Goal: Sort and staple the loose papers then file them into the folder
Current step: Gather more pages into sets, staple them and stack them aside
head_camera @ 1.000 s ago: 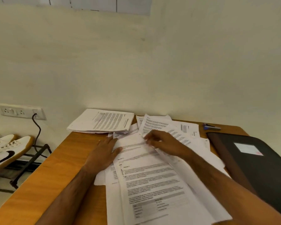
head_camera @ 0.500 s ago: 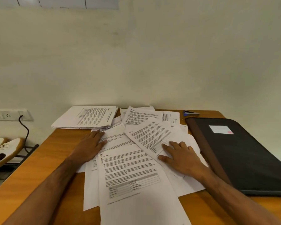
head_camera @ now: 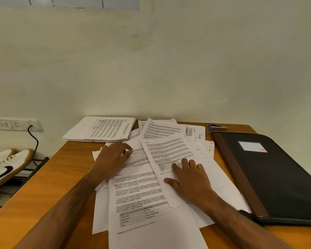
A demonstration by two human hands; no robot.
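White printed paper, thin and limp, makes up the loose papers (head_camera: 147, 178) fanned across the middle of the wooden table (head_camera: 48, 191), overlapping at odd angles, with the nearest sheet running off the bottom of the view. Single sheets like these should weigh almost nothing, bend under their own weight and slide easily over one another, so I judge that a flat palm will drag them and a pinch at a free corner or edge will lift one without creasing. The right hand (head_camera: 190, 178) lies flat on a slanted sheet, fingers straight and spread, pressing it down. The left hand (head_camera: 113, 157) rests on the sheets further left, its fingers loosely curled at the tips; whether they pinch an edge cannot be told. Behind it a squared-up stack of papers (head_camera: 101, 129) sits at the far edge by the wall. A closed black folder (head_camera: 269, 173) lies on the right, touching the spread, and a blue stapler (head_camera: 217, 127) lies just beyond it.
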